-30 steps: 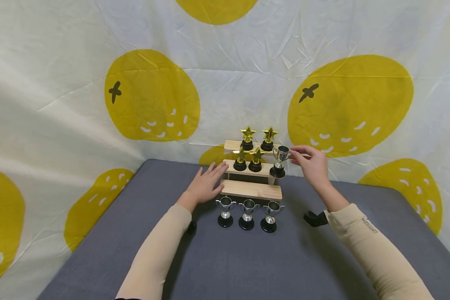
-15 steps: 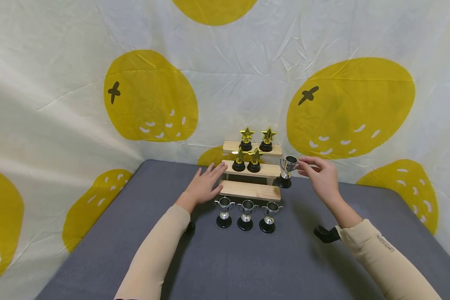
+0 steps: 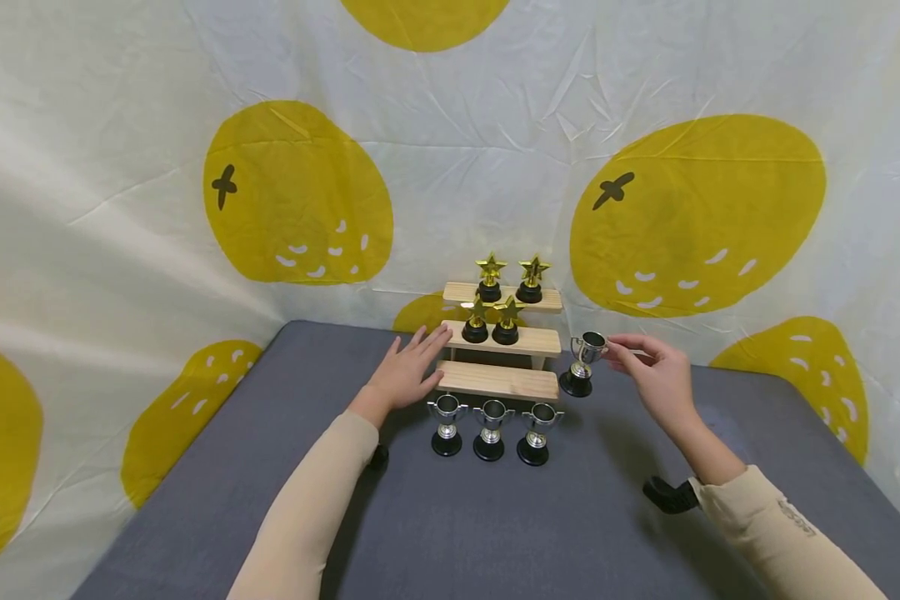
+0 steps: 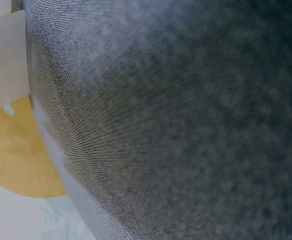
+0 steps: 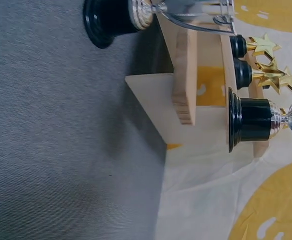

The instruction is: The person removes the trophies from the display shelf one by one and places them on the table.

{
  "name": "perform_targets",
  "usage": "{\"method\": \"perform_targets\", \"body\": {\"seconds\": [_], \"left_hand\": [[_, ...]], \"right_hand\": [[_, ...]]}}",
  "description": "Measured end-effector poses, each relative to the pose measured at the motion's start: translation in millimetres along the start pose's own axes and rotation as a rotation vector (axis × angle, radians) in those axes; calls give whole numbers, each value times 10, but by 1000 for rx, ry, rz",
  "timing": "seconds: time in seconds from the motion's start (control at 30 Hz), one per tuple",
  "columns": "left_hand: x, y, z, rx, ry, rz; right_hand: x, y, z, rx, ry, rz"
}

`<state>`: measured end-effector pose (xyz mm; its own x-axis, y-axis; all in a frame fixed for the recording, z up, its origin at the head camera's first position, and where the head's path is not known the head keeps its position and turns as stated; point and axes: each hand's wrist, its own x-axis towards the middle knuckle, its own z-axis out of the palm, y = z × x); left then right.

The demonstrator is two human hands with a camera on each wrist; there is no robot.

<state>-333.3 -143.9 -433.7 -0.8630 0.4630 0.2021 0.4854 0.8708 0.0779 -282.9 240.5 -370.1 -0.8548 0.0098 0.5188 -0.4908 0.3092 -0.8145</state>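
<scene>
A small silver trophy cup [image 3: 585, 350] with a black base is pinched at its handle by my right hand [image 3: 662, 379]. The cup hangs upright, just right of the tiered wooden shelf [image 3: 498, 379], apart from it. In the right wrist view the cup's black base [image 5: 255, 120] shows beside the shelf. My left hand [image 3: 405, 375] touches the shelf's left side with fingers extended. Gold star trophies stand in pairs, one pair [image 3: 510, 277] on the top tier and another pair [image 3: 491, 322] on the middle tier. The bottom tier bears nothing.
Three silver cups [image 3: 492, 429] stand in a row on the grey tabletop [image 3: 465, 533] before the shelf. A white cloth with yellow fruit shapes [image 3: 697, 217] hangs behind and at the sides. The left wrist view shows mostly grey table surface [image 4: 160, 125].
My right hand has carried the silver cup off the right end of the middle tier, moving right and down toward me. The left hand stays at the shelf's left side.
</scene>
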Motion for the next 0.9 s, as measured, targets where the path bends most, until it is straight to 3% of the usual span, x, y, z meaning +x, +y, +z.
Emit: {"method": "perform_targets", "body": {"seconds": [0.9], "left_hand": [[18,-9,15,-12,-12,-5]], "right_hand": [[-417,146,-129,-41,-48,72]]}}
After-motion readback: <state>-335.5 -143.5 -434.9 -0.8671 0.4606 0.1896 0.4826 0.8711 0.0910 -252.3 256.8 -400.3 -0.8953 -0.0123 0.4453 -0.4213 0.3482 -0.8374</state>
